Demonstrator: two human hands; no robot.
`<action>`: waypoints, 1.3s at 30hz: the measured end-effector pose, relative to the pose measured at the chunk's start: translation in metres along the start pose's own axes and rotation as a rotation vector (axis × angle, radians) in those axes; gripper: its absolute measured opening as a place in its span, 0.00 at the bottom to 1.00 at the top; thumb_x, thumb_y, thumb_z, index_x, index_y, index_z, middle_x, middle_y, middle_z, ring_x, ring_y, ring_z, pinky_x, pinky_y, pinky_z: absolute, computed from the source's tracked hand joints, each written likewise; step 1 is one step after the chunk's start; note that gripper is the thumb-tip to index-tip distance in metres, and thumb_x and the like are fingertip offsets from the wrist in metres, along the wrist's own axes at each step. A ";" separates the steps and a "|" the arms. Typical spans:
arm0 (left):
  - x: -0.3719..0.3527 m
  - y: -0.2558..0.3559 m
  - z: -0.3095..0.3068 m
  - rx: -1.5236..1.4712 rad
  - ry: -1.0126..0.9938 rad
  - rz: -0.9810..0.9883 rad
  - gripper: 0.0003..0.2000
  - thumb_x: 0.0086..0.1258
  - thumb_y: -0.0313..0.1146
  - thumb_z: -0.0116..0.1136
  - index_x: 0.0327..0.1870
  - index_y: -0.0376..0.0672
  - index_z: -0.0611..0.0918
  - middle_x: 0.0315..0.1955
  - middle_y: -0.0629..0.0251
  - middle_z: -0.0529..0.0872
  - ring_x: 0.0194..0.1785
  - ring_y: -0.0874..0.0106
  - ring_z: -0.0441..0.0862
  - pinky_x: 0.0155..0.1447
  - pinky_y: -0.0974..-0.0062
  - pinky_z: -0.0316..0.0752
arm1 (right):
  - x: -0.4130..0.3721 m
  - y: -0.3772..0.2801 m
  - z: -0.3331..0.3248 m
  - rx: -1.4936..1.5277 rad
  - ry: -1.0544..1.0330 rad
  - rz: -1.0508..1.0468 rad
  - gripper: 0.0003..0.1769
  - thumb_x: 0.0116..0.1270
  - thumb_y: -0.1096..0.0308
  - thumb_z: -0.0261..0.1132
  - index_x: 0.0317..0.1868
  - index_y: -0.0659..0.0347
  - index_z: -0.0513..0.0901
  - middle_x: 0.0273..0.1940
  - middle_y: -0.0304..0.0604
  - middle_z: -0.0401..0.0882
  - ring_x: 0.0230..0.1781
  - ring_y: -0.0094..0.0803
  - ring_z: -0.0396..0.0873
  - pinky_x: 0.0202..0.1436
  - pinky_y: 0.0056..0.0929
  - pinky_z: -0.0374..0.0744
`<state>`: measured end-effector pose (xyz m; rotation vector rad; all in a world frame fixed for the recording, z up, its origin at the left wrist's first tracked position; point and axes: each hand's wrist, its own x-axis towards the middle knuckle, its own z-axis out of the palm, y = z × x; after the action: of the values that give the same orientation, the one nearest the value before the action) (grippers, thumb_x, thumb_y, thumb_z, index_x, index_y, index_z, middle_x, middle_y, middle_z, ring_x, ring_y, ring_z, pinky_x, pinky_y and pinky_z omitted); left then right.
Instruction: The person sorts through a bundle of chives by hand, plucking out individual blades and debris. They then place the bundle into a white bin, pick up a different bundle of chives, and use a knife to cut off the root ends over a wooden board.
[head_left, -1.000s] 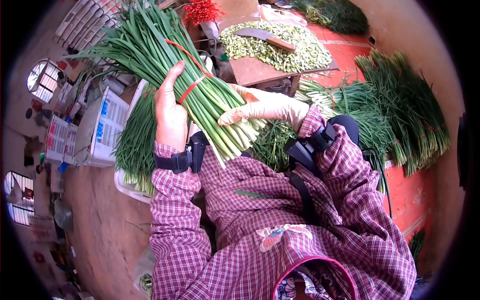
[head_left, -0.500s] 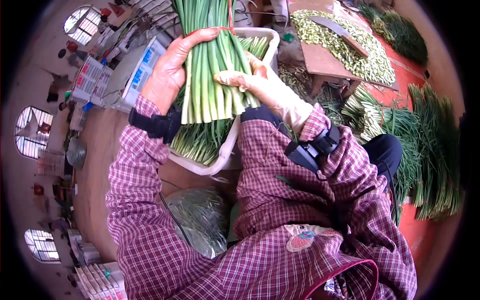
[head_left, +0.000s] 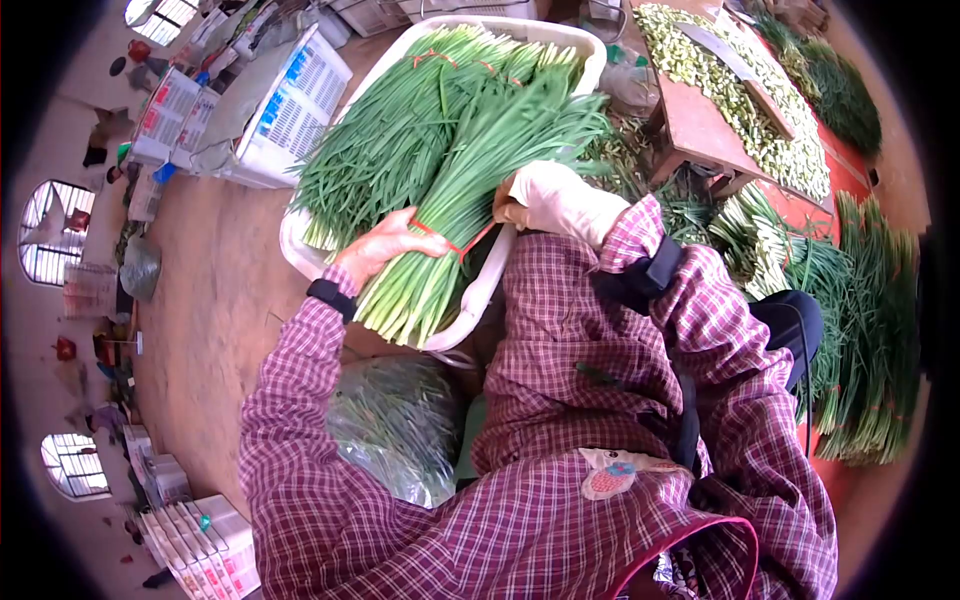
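Note:
A bunch of garlic chives lies over the near side of the white crate, pale stem ends toward me and green leaves pointing away. My left hand is closed around its stems near a red tie. My right hand, in a pale glove, is closed at the bunch's right side. A red strip runs from the tie to its curled fingertips, which are partly hidden. Under and beside this bunch, more tied chives fill the crate.
A low wooden table at the right holds cut stem pieces and a large knife. More chive bunches lie on red flooring. A plastic bag of greens sits below the crate; white baskets stand at the left.
The chive bunch has come down from upright in front of me to lying over the crate. My left hand moved down with it; my right hand shifted from the stems to the tie.

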<state>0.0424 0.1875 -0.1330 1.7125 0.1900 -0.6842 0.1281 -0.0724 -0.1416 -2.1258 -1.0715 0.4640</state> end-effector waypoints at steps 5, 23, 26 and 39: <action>0.003 0.006 0.011 -0.149 -0.131 -0.023 0.35 0.58 0.32 0.69 0.67 0.36 0.68 0.51 0.61 0.81 0.51 0.73 0.81 0.58 0.73 0.77 | 0.016 -0.009 -0.025 -0.194 0.171 -0.085 0.26 0.50 0.61 0.76 0.52 0.48 0.84 0.45 0.41 0.85 0.46 0.42 0.83 0.48 0.37 0.80; 0.006 -0.072 0.056 0.674 0.457 0.067 0.54 0.45 0.35 0.76 0.73 0.35 0.53 0.62 0.42 0.66 0.67 0.48 0.65 0.71 0.61 0.63 | 0.102 0.082 -0.020 -0.809 -0.215 -0.204 0.62 0.35 0.39 0.81 0.73 0.21 0.58 0.72 0.32 0.59 0.75 0.40 0.54 0.64 0.75 0.58; 0.017 -0.087 0.057 0.737 0.491 0.053 0.53 0.45 0.34 0.76 0.73 0.36 0.53 0.60 0.42 0.67 0.65 0.47 0.67 0.69 0.60 0.65 | 0.113 0.090 -0.014 -0.761 -0.265 -0.203 0.61 0.34 0.37 0.81 0.72 0.20 0.58 0.73 0.30 0.58 0.75 0.40 0.54 0.63 0.78 0.59; 0.005 0.033 0.043 1.027 0.280 0.112 0.35 0.61 0.46 0.66 0.63 0.29 0.72 0.48 0.47 0.79 0.52 0.52 0.77 0.60 0.59 0.71 | 0.050 0.136 -0.142 -0.795 0.344 0.191 0.14 0.65 0.64 0.61 0.50 0.47 0.87 0.47 0.45 0.84 0.49 0.44 0.81 0.58 0.40 0.75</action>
<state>0.0475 0.1373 -0.1128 2.7802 -0.0950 -0.4676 0.3160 -0.1489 -0.1421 -2.8702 -0.9372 -0.3080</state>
